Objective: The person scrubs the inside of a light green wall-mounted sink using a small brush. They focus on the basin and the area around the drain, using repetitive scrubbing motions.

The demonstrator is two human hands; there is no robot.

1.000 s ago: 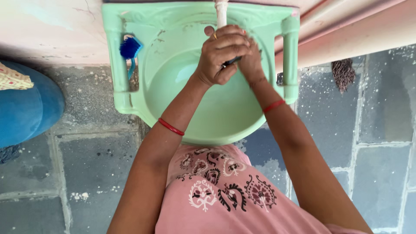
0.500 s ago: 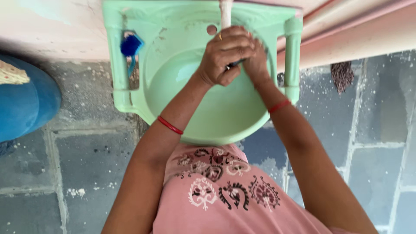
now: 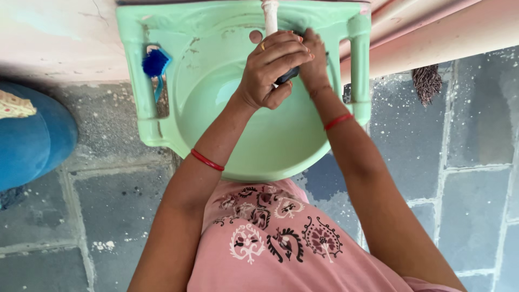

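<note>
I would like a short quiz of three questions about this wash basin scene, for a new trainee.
1. True or false: the blue scrubbing brush lies in the middle of the bowl of the pale green wash basin.
2. Which thing stands directly above both hands? A) the white tap B) the brown broom head C) the blue rounded container
3. Fill in: the left hand and the right hand meet around a small ____ object.

Key:
1. False; it rests on the basin's left ledge.
2. A
3. dark; what it is cannot be told.
</note>
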